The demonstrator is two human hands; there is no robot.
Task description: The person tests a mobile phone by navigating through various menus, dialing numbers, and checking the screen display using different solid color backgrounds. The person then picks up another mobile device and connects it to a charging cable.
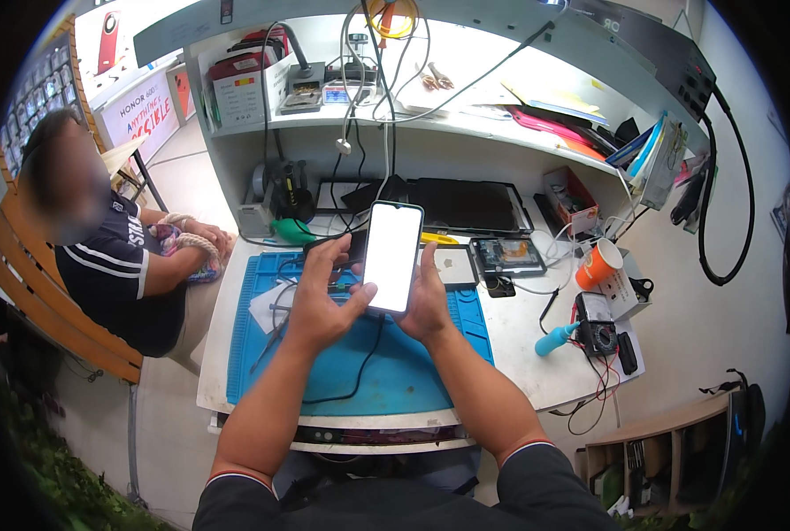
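Your left hand and right hand are both closed around a phone with a blank white screen, gripping it by its lower half, your left thumb resting on the glass near the bottom. You hold the phone upright above the blue mat on the white table, a black cable trailing across the mat. To the right stand an orange cup and a black meter; a seated person is at far left.
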